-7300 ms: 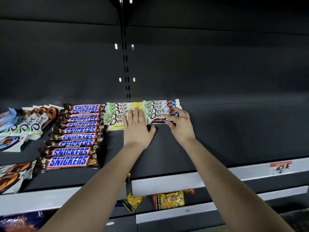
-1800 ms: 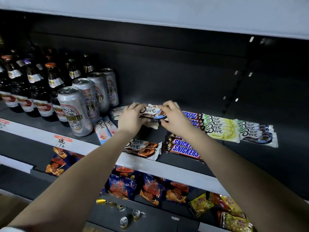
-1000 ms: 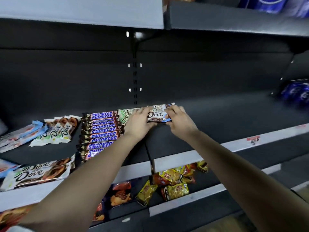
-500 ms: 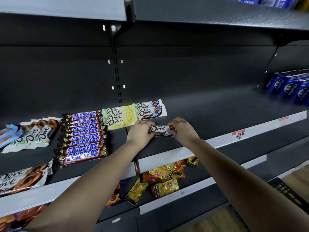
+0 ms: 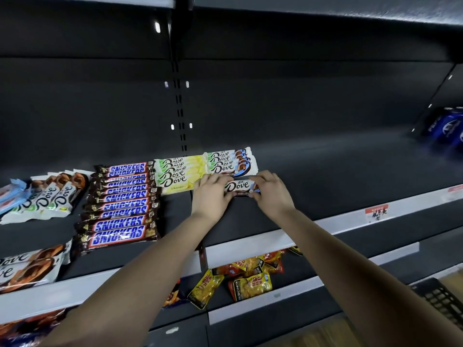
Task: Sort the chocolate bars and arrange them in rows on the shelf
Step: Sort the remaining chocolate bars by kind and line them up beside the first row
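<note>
A white-and-blue Dove bar [image 5: 237, 187] lies on the dark shelf [image 5: 325, 176], just in front of a row of matching blue Dove bars [image 5: 229, 162]. My left hand [image 5: 210, 194] holds its left end and my right hand [image 5: 270, 191] pinches its right end. Left of that row sits a row of yellow Dove bars [image 5: 179, 174], then a long row of Snickers bars [image 5: 120, 204]. Unsorted Dove bars [image 5: 47, 196] lie in a loose pile at the far left, and more Dove bars [image 5: 25, 269] rest near the shelf's front edge.
Blue cans [image 5: 448, 126] stand at the shelf's far right. A white price rail [image 5: 325, 229] with a red tag [image 5: 378, 212] runs along the front. Yellow snack packets [image 5: 250, 279] lie on the lower shelf. A black basket [image 5: 441, 299] sits at the bottom right.
Both hands have carried the Dove bar back and up the shelf, from near the front edge to just in front of the blue Dove row. The view has shifted slightly.
</note>
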Action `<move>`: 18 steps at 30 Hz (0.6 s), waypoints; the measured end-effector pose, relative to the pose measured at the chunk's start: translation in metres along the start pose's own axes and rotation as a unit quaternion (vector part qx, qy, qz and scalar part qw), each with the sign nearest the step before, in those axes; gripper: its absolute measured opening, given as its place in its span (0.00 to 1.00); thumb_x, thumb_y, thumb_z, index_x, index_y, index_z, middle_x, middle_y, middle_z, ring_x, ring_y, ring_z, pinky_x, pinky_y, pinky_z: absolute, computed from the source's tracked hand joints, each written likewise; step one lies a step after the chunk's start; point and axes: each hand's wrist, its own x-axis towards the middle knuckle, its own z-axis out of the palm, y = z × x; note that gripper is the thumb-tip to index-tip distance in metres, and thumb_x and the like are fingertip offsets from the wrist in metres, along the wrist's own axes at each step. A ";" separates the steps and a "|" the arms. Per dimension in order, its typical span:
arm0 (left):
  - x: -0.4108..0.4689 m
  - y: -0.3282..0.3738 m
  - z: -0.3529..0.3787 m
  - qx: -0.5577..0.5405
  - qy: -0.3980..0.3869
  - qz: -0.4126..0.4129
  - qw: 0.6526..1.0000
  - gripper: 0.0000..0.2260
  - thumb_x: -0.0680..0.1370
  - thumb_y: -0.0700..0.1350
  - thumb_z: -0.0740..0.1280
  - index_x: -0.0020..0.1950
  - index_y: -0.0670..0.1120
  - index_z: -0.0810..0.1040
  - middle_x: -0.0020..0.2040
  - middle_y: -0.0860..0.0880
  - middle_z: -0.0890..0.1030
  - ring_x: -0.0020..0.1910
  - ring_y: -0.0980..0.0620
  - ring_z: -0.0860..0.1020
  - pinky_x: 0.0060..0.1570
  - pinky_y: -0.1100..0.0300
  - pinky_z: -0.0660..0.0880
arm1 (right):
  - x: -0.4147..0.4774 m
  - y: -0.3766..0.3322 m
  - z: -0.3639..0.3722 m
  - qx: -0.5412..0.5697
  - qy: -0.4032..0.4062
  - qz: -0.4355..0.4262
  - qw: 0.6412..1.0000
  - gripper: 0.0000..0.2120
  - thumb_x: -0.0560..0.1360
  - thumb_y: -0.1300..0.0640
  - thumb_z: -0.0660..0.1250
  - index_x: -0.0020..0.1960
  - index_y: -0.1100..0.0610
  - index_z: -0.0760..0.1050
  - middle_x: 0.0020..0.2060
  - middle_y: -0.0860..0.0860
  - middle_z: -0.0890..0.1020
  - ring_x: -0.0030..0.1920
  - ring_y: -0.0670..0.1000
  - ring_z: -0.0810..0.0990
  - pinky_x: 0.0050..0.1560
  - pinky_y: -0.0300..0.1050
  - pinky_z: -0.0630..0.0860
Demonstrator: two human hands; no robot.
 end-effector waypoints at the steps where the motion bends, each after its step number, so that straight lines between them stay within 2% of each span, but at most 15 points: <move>1: 0.001 -0.001 0.002 0.003 0.009 -0.001 1.000 0.18 0.76 0.51 0.65 0.65 0.52 0.73 0.63 0.52 0.74 0.65 0.48 0.66 0.63 0.55 0.59 | 0.003 0.001 0.003 0.000 0.007 -0.001 1.000 0.20 0.75 0.57 0.65 0.67 0.57 0.70 0.60 0.52 0.72 0.60 0.55 0.69 0.65 0.45 0.64; 5: 0.009 -0.010 0.009 0.007 0.059 -0.056 0.997 0.22 0.74 0.52 0.68 0.66 0.48 0.71 0.70 0.46 0.66 0.70 0.44 0.62 0.70 0.50 0.55 | 0.020 0.003 0.013 0.003 0.027 -0.004 1.000 0.20 0.75 0.58 0.66 0.67 0.59 0.70 0.60 0.54 0.73 0.59 0.57 0.70 0.67 0.47 0.63; 7: 0.012 -0.013 0.010 0.001 0.049 -0.121 0.991 0.28 0.74 0.54 0.68 0.69 0.45 0.66 0.74 0.44 0.60 0.73 0.43 0.57 0.72 0.48 0.52 | 0.030 0.004 0.017 0.010 0.021 -0.003 1.000 0.21 0.76 0.58 0.65 0.68 0.58 0.69 0.61 0.54 0.73 0.60 0.57 0.69 0.68 0.48 0.61; 9: 0.014 -0.014 0.013 0.009 0.033 -0.153 0.988 0.32 0.74 0.57 0.66 0.72 0.42 0.60 0.75 0.43 0.56 0.75 0.43 0.52 0.73 0.47 0.49 | 0.040 0.003 0.022 0.022 0.015 -0.008 1.000 0.21 0.76 0.59 0.65 0.68 0.57 0.69 0.63 0.54 0.72 0.62 0.57 0.69 0.70 0.49 0.59; 13: 0.016 -0.012 0.015 0.023 0.020 -0.157 0.987 0.30 0.78 0.58 0.58 0.74 0.42 0.58 0.76 0.45 0.57 0.76 0.46 0.50 0.74 0.48 0.46 | 0.050 0.000 0.033 0.058 0.018 -0.020 0.998 0.21 0.76 0.62 0.63 0.69 0.58 0.69 0.64 0.54 0.71 0.64 0.56 0.68 0.71 0.52 0.58; 18: 0.016 -0.011 0.017 0.050 0.000 -0.164 0.985 0.29 0.79 0.55 0.55 0.75 0.42 0.53 0.77 0.45 0.52 0.76 0.46 0.47 0.74 0.49 0.43 | 0.053 0.006 0.042 0.101 0.026 -0.020 0.994 0.21 0.76 0.63 0.63 0.68 0.58 0.69 0.66 0.53 0.70 0.66 0.53 0.68 0.72 0.50 0.55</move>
